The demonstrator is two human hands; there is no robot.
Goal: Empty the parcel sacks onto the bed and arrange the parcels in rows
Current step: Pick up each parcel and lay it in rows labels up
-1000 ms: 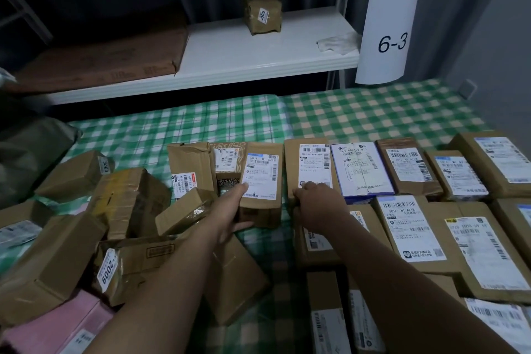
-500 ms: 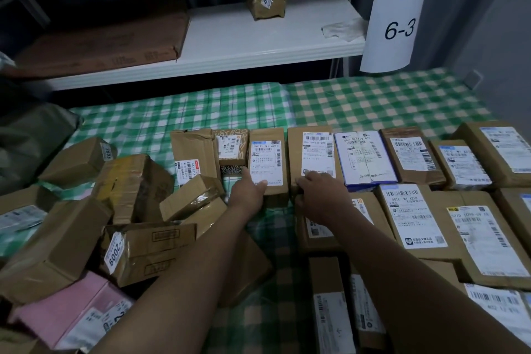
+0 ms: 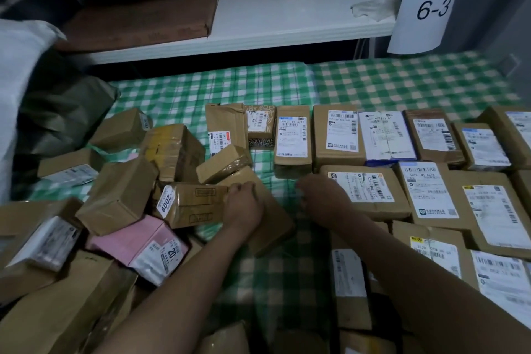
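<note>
left hand (image 3: 244, 205) grips flat brown parcel (image 3: 273, 224), long axis running far-left to near-right; right hand (image 3: 323, 195) fingers hidden, grasp unclear.

Bare forearms (image 3: 184, 282), bare left grip (image 3: 242, 204), bare right grip (image 3: 321, 195)

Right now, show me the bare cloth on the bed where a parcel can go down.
Widest: the checked cover between the far parcel row and the white shelf. A narrower lane runs toward you between the left heap and the right rows. Both of those sides are packed.
</note>
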